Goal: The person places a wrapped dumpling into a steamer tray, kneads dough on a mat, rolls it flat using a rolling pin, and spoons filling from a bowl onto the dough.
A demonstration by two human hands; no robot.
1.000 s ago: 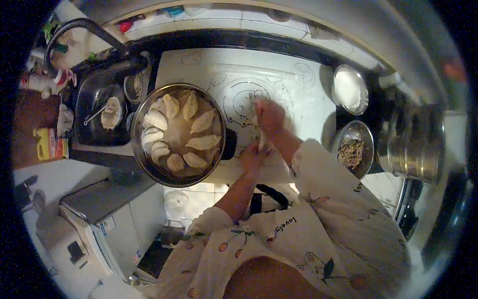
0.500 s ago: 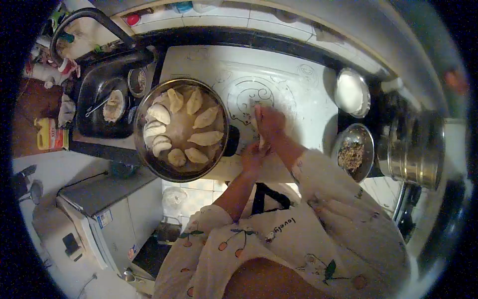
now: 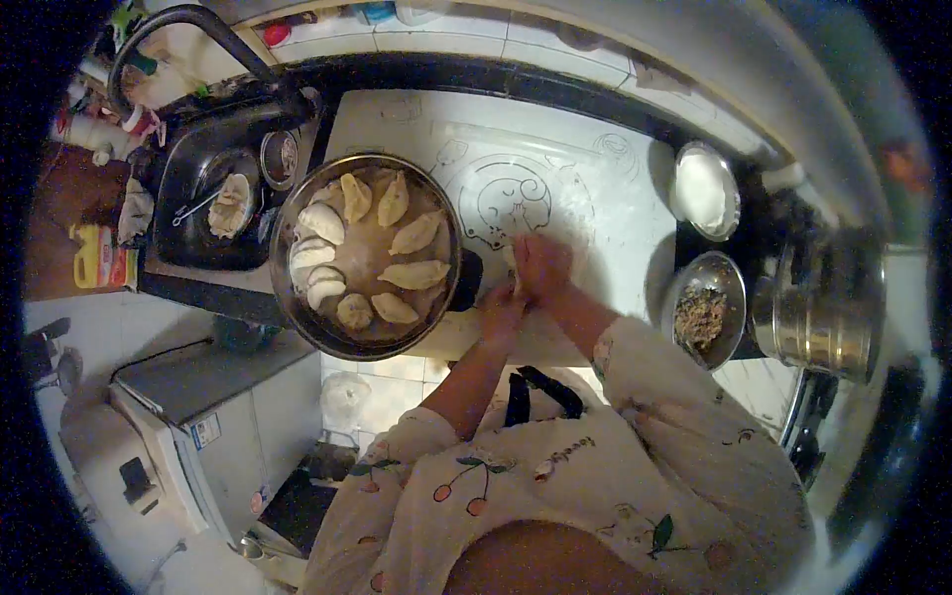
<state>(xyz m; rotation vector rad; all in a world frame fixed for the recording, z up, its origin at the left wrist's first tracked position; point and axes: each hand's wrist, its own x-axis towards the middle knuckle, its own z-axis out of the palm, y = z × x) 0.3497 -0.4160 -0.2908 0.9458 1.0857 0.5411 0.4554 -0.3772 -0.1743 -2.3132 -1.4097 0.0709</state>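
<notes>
My right hand (image 3: 543, 270) and my left hand (image 3: 503, 311) are close together above the front of the white patterned mat (image 3: 620, 258). Both are closed around a piece of pale dough (image 3: 510, 260), mostly hidden by the fingers; only a narrow edge shows. The right hand is somewhat blurred. Left of them stands a round metal pan (image 3: 349, 354), its dark handle (image 3: 465, 280) near my left hand. Several shaped dumplings (image 3: 415, 275) lie in a ring inside it.
On the right stand a bowl of white flour (image 3: 702, 193), a metal bowl of chopped filling (image 3: 700, 315) and a large steel pot (image 3: 828, 293). A black sink (image 3: 188, 248) with a curved faucet (image 3: 188, 15) is on the left. A floured patch covers the mat's middle.
My hands have drawn slightly toward my body, and the right hand has lowered over the dough, covering more of it. The view has shifted a little; the pan and bowls stay put.
</notes>
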